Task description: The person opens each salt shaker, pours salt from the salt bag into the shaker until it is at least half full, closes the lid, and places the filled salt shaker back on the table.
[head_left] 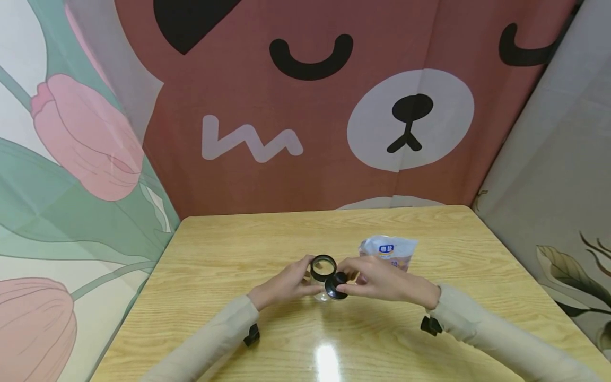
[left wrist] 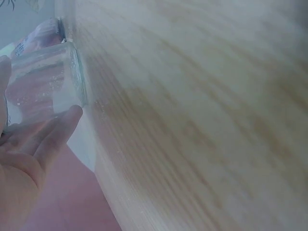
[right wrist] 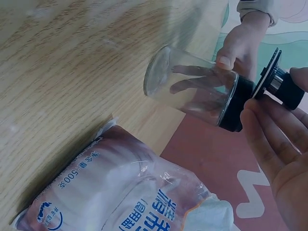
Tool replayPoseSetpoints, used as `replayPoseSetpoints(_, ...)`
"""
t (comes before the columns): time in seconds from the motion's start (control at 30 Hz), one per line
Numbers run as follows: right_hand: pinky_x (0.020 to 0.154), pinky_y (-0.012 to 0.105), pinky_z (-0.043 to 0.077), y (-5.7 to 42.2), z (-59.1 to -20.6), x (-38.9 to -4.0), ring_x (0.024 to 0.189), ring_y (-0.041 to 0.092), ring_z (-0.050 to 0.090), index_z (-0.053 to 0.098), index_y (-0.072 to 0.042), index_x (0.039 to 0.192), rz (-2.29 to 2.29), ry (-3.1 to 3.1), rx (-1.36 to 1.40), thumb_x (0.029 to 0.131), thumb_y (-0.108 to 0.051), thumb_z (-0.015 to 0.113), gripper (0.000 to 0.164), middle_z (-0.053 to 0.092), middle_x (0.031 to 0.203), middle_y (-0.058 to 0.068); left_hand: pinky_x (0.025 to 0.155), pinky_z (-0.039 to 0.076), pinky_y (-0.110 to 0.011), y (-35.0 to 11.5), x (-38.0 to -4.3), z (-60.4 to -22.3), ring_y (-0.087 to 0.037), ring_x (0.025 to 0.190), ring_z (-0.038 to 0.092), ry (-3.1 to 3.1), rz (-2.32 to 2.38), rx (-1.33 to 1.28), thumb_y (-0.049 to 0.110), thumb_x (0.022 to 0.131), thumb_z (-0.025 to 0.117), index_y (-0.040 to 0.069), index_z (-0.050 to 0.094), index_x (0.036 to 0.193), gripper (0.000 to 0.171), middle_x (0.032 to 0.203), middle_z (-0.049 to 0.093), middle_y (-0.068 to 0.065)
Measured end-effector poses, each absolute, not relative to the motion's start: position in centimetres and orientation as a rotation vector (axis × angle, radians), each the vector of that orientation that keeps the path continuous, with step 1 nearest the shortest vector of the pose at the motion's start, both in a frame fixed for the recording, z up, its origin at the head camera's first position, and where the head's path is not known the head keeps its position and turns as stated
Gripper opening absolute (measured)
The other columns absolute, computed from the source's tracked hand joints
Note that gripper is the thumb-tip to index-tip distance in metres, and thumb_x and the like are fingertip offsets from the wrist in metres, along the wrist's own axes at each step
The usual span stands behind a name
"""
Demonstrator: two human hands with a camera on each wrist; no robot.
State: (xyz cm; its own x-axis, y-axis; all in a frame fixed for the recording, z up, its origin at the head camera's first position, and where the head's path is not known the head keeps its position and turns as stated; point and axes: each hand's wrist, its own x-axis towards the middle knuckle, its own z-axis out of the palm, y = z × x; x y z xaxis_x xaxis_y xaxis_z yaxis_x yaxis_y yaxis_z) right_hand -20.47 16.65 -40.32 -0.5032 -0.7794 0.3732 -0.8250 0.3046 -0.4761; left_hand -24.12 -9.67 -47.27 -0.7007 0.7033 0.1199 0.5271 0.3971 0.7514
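Note:
A clear glass jar (right wrist: 192,89) with a black collar stands upright at the tabletop, its round mouth uncovered in the head view. My left hand (head_left: 288,285) grips it from the left, thumb and fingers around the glass. In the left wrist view, fingers (left wrist: 60,132) lie along the jar's side near its base. The right hand (head_left: 382,279) pinches a black lid (head_left: 336,292) by its knob, tilted beside the collar. Lid and collar overlap in the right wrist view; whether they touch I cannot tell. No contents are discernible through the glass.
A plastic bag of salt (right wrist: 115,180), marked 500克, stands on the wooden table (head_left: 229,244) just beyond the right hand. Behind the table's far edge hangs a curtain (head_left: 324,180) with a bear print. Patterned cloths hang at both sides.

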Motion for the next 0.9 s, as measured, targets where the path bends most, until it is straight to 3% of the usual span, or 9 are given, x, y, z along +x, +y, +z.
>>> replayPoseSetpoints(0.23,0.061,0.022,0.058,16.8,-40.5,-20.6,0.072,-0.003,0.063,0.065,-0.008,0.111,0.958,-2.49,1.53,0.096,-0.026,0.069,0.024,0.072,0.095,-0.003,0.08,0.056,-0.019,-9.6,-24.2,-47.4,-0.014,0.102,0.065,2.407,1.228,1.113,0.03,0.092,0.073,0.004,0.041,0.138,0.062,0.129,0.058,-0.013)
replayPoseSetpoints(0.47,0.051,0.014,0.05,16.8,-40.7,-20.7,0.06,-0.004,0.054,0.066,-0.011,0.105,0.877,-2.49,1.53,0.093,-0.031,0.072,0.023,0.069,0.086,-0.012,0.08,0.056,-0.019,-9.6,-24.2,-47.4,-0.014,0.103,0.065,2.4,1.237,1.133,0.032,0.092,0.072,0.004,0.041,0.137,0.062,0.129,0.059,-0.011)
replayPoseSetpoints(0.6,0.052,0.01,0.047,16.8,-41.1,-20.7,0.062,-0.005,0.054,0.066,-0.013,0.102,0.852,-2.481,1.547,0.093,-0.032,0.072,0.022,0.067,0.085,-0.014,0.081,0.056,-0.019,-9.6,-24.2,-47.5,-0.014,0.103,0.065,2.4,1.238,1.151,0.031,0.092,0.072,0.003,0.041,0.137,0.062,0.129,0.059,-0.012)
replayPoseSetpoints(0.9,0.051,0.015,0.049,16.9,-41.7,-21.0,0.066,-0.007,0.054,0.066,-0.014,0.1,0.847,-2.43,1.58,0.092,-0.031,0.073,0.02,0.068,0.087,-0.011,0.081,0.056,-0.019,-9.7,-24.2,-47.4,-0.013,0.102,0.066,2.395,1.232,1.147,0.033,0.092,0.071,0.003,0.041,0.137,0.062,0.128,0.059,-0.011)
